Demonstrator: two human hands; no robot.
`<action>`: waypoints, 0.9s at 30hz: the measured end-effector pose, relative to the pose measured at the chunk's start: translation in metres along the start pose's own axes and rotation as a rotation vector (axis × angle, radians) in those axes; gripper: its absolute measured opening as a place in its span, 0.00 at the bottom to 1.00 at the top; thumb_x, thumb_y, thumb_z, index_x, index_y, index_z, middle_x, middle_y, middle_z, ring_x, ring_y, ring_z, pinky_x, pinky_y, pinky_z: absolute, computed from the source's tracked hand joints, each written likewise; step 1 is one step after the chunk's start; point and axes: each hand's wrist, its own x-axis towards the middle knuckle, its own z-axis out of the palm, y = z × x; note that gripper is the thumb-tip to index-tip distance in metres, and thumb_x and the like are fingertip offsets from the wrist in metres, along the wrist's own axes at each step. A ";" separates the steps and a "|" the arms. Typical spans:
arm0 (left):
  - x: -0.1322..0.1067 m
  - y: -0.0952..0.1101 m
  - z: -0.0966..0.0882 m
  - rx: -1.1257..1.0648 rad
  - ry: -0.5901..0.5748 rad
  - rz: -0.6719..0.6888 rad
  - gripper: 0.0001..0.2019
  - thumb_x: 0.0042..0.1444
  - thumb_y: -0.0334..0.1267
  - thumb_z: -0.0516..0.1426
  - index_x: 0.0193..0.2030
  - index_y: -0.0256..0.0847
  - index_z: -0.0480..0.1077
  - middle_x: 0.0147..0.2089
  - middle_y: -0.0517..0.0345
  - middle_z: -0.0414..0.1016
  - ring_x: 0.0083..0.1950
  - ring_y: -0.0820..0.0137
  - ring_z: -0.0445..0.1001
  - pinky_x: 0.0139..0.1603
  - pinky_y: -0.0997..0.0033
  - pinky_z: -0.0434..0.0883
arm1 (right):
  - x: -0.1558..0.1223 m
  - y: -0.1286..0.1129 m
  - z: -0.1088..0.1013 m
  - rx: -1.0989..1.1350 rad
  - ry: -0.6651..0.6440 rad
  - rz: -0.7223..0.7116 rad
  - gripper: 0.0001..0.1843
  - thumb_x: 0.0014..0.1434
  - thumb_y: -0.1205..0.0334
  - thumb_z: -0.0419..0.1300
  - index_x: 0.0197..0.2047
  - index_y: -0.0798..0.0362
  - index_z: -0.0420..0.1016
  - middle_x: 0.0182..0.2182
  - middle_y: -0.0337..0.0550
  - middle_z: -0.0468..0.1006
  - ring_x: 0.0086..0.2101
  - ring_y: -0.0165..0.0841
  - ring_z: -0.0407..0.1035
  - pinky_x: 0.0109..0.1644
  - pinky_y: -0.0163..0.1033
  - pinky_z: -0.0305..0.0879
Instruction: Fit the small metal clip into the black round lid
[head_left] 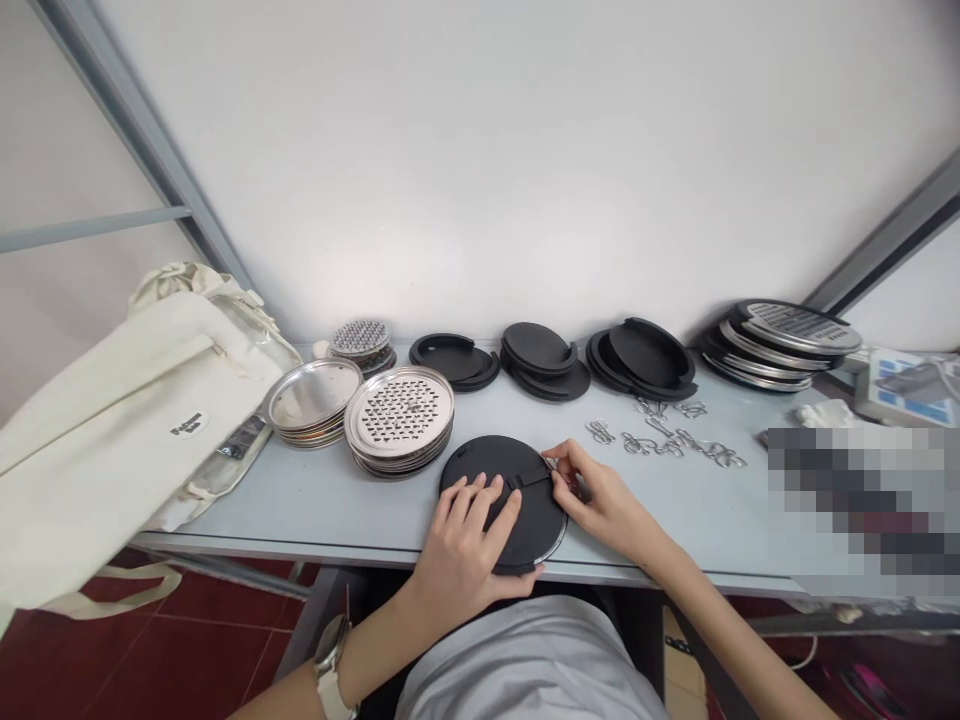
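Note:
A round black plastic holder (536,520) lies on the table edge in front of me, with a metal rim showing along its right side. My left hand (465,535) grips it, fingers spread across the top and thumb at the near edge. At the holder's upper right, by a narrow slot, my right hand (596,495) pinches with thumb and forefinger. A bit of thin metal wire shows at those fingertips, mostly hidden. Several loose bent wire pieces (667,442) lie beyond my right hand. To the left is a stack of round metal grater plates (401,408).
Plain metal discs (315,393) and small grater plates (361,338) are stacked at left. Black holders (540,347) stand along the wall. Holders fitted with metal plates (791,330) are piled at right, near a box (911,385). A cream bag (150,400) leans at left.

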 end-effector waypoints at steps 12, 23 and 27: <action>0.000 0.000 0.000 0.002 0.001 -0.003 0.28 0.54 0.52 0.58 0.57 0.36 0.69 0.55 0.44 0.71 0.57 0.54 0.68 0.60 0.53 0.62 | -0.001 0.001 0.001 -0.015 0.082 -0.007 0.08 0.67 0.61 0.48 0.49 0.50 0.60 0.28 0.36 0.64 0.29 0.32 0.62 0.35 0.37 0.62; -0.001 0.000 0.000 0.002 -0.009 -0.004 0.28 0.54 0.52 0.58 0.58 0.36 0.68 0.55 0.44 0.71 0.57 0.54 0.68 0.60 0.53 0.62 | 0.000 0.005 -0.003 -0.054 0.210 -0.095 0.06 0.66 0.61 0.53 0.39 0.50 0.71 0.36 0.43 0.71 0.39 0.36 0.68 0.45 0.41 0.65; -0.001 -0.001 0.000 0.000 -0.015 -0.004 0.28 0.54 0.52 0.58 0.58 0.35 0.68 0.55 0.44 0.71 0.57 0.54 0.68 0.60 0.52 0.61 | -0.001 0.005 -0.004 -0.067 0.215 -0.117 0.09 0.66 0.60 0.53 0.43 0.49 0.75 0.38 0.45 0.72 0.41 0.37 0.69 0.46 0.42 0.67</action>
